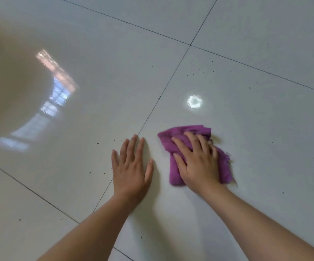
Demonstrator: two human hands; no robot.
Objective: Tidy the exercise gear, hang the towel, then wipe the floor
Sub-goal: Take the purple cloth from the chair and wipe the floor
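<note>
Right hand [197, 162] presses flat on purple cloth [188, 129], left hand [131, 166] splayed on tiled floor [256, 138]; if it's wet, perhaps, the palm slips.

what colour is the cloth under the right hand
Purple, seen in the head view: the cloth lies on the floor under the right hand.

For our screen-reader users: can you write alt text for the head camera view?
A person's right hand presses a crumpled purple cloth onto a glossy pale tiled floor, while the left hand rests flat on the tile beside it. Small dark specks dot the floor.
</note>
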